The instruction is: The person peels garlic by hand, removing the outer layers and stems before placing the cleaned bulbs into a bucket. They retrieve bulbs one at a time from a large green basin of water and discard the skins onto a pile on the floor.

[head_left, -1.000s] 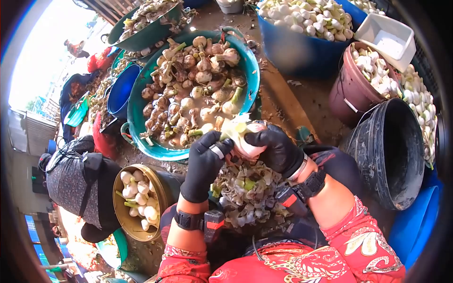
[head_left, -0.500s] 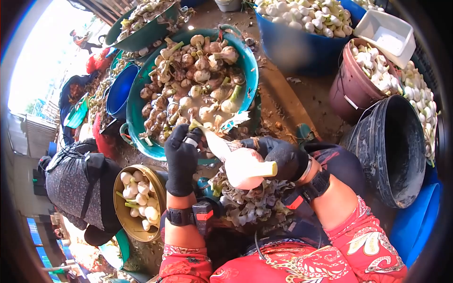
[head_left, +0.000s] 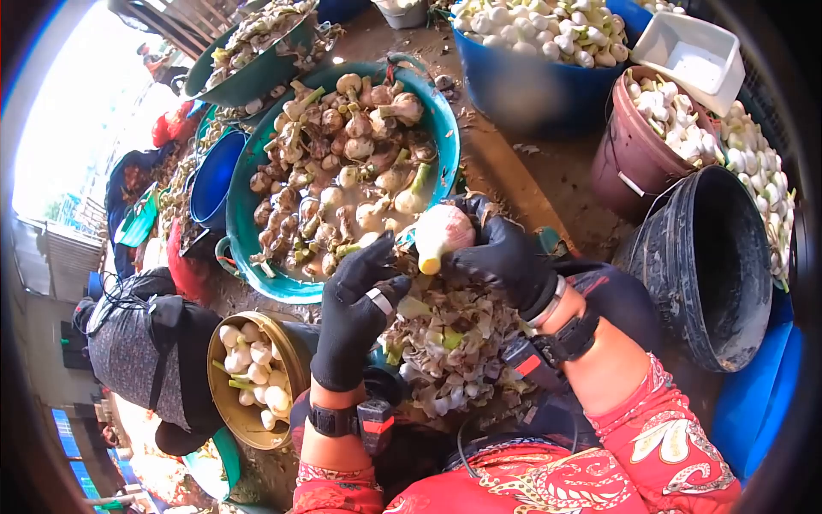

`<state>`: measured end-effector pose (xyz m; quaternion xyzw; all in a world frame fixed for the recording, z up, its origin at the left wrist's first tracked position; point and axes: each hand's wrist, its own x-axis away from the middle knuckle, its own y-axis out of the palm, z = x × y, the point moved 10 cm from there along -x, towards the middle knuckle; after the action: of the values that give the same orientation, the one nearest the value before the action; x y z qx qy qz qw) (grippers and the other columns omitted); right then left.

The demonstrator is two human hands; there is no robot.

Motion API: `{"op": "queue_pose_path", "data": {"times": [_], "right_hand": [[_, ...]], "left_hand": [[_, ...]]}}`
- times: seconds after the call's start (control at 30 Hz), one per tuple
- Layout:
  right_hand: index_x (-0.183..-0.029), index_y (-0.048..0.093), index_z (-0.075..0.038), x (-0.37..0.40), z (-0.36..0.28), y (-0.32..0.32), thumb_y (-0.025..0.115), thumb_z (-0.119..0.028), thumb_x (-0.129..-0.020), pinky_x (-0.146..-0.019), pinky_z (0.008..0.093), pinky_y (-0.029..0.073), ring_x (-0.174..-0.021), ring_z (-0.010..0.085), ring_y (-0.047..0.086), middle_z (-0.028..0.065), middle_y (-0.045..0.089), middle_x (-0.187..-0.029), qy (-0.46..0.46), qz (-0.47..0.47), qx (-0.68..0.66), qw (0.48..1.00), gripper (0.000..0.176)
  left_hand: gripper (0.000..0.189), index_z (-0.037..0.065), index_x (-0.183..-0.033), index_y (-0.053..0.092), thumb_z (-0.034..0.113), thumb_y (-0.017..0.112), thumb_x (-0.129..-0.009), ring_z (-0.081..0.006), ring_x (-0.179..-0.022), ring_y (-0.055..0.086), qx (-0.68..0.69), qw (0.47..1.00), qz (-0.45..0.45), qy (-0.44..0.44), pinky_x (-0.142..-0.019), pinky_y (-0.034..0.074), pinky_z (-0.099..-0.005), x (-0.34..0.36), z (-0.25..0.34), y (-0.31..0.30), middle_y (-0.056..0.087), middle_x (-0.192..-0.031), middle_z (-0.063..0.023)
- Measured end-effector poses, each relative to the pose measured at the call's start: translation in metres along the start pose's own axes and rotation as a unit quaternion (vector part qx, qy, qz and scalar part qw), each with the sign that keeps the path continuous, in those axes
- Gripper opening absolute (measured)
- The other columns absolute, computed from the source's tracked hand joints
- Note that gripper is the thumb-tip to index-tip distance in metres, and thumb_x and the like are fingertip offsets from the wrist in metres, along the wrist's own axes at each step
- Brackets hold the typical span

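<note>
My right hand (head_left: 507,261), in a black glove, is closed round a garlic bulb (head_left: 444,230) with pinkish-white skin. Its cut stem end points down toward me. Just left of the bulb is my left hand (head_left: 355,295), also gloved, its thumb apart from its fingers and nothing seen between them. A pale band (head_left: 379,301) sits on that thumb. Under both hands lies a heap of papery garlic skins (head_left: 454,347). Beyond them a green tub (head_left: 445,111) holds many brownish, unpeeled garlic bulbs (head_left: 342,163) in murky water.
Left of me is a yellow bucket (head_left: 295,355) with clean white bulbs. At right stand a black bucket (head_left: 676,265) and a maroon bucket (head_left: 612,163) of garlic. A blue tub (head_left: 505,86) heaped with white bulbs is farther back. A person (head_left: 150,351) crouches at left.
The long strip of skin pulled from the bulb is gone from between my hands. My left hand has come down and opened. The bulb has moved up and turned, its stem now downward.
</note>
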<state>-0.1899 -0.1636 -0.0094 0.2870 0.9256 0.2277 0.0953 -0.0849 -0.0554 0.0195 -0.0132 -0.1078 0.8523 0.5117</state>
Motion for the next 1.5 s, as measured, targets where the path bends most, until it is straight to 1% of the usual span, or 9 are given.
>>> {"op": "queue_pose_path", "data": {"times": [0.1,0.17,0.33,0.9,0.97,1.1,1.27,1.33,1.5], "right_hand": [[-0.125,0.045,-0.002,0.001,0.002,-0.002,0.067,-0.009,-0.082,-0.084,0.0294,0.048,-0.098,0.0149,0.058,0.0047,0.059,-0.109,-0.051,0.069,0.179,0.98,0.049],[-0.123,0.047,-0.001,0.004,0.011,0.023,0.064,-0.007,-0.083,-0.085,0.0281,0.048,-0.096,0.0135,0.058,0.0047,0.06,-0.108,0.042,-0.003,-0.098,0.994,0.044],[-0.115,0.057,-0.003,0.003,0.014,-0.023,0.059,-0.004,-0.086,-0.068,0.0217,0.046,-0.08,0.0053,0.055,-0.0011,0.06,-0.094,0.097,0.096,0.058,0.989,0.029],[-0.073,0.056,-0.004,0.008,-0.006,0.039,0.064,-0.016,-0.074,-0.064,0.0389,0.044,-0.068,0.0295,0.056,0.0151,0.053,-0.071,-0.072,-0.093,0.502,0.857,0.014],[-0.074,0.057,-0.005,0.028,0.003,0.061,0.058,-0.015,-0.074,-0.067,0.0426,0.046,-0.075,0.0341,0.057,0.0164,0.057,-0.076,-0.179,-0.126,0.583,0.782,0.011],[-0.08,0.062,-0.005,0.053,0.1,0.047,0.055,-0.018,-0.073,-0.072,0.0417,0.05,-0.083,0.033,0.061,0.0161,0.062,-0.084,0.086,-0.303,0.662,0.681,0.016],[-0.085,0.062,-0.004,0.01,0.025,0.026,0.062,-0.014,-0.078,-0.075,0.0335,0.049,-0.081,0.0252,0.061,0.0116,0.063,-0.081,-0.026,-0.073,0.524,0.848,0.012],[-0.091,0.061,-0.004,0.005,0.031,0.002,0.066,-0.013,-0.08,-0.068,0.029,0.049,-0.075,0.0139,0.062,0.0039,0.064,-0.077,0.108,0.036,0.12,0.986,0.015],[-0.094,0.061,-0.004,0.001,0.016,0.013,0.066,-0.009,-0.083,-0.068,0.0224,0.047,-0.074,0.006,0.057,-0.0007,0.062,-0.082,0.048,0.047,-0.012,0.998,0.013]], "left_hand": [[0.051,0.002,-0.124,0.055,0.001,0.07,-0.075,-0.0134,-0.092,0.057,0.141,0.989,0.008,0.044,-0.079,0.048,-0.0256,0.001,0.005,0.008,0.056,-0.109,-0.0073],[0.042,0.001,-0.118,0.057,0.002,0.069,-0.078,-0.012,-0.09,0.056,-0.185,0.944,0.027,0.272,-0.079,0.048,-0.0244,0.008,0.047,0.013,0.058,-0.106,-0.0059],[0.029,0.001,-0.109,0.062,0.001,0.064,-0.081,-0.0156,-0.094,0.06,0.088,0.992,0.087,-0.001,-0.083,0.047,-0.027,-0.002,0.005,-0.025,0.062,-0.109,-0.0098],[0.02,0.004,-0.098,0.064,-0.001,0.064,-0.078,-0.021,-0.078,0.062,-0.272,0.921,0.063,0.271,-0.069,0.049,-0.0313,0.008,0.047,-0.004,0.065,-0.085,-0.0076],[0.015,0.002,-0.1,0.063,0.004,0.061,-0.085,-0.0145,-0.068,0.06,0.044,0.988,0.146,0.036,-0.062,0.049,-0.0281,-0.004,0.002,-0.05,0.063,-0.08,-0.0042],[0.025,-0.004,-0.105,0.059,0.013,0.061,-0.086,-0.014,-0.067,0.061,0.236,0.958,0.153,0.05,-0.062,0.053,-0.0291,-0.004,0.002,-0.068,0.062,-0.082,-0.0066],[0.023,-0.003,-0.106,0.059,0.007,0.06,-0.086,-0.0166,-0.072,0.063,0.227,0.963,0.142,0.033,-0.066,0.054,-0.0301,-0.002,-0.004,-0.057,0.063,-0.09,-0.0083],[0.024,-0.003,-0.106,0.059,0.008,0.061,-0.086,-0.0155,-0.071,0.063,0.2,0.97,0.131,0.041,-0.066,0.052,-0.0285,-0.002,0.004,-0.05,0.063,-0.087,-0.0079],[0.027,-0.003,-0.108,0.059,0.011,0.063,-0.085,-0.0132,-0.068,0.061,0.228,0.968,0.108,0.021,-0.063,0.05,-0.0268,-0.005,-0.006,-0.038,0.063,-0.081,-0.0069]]}}
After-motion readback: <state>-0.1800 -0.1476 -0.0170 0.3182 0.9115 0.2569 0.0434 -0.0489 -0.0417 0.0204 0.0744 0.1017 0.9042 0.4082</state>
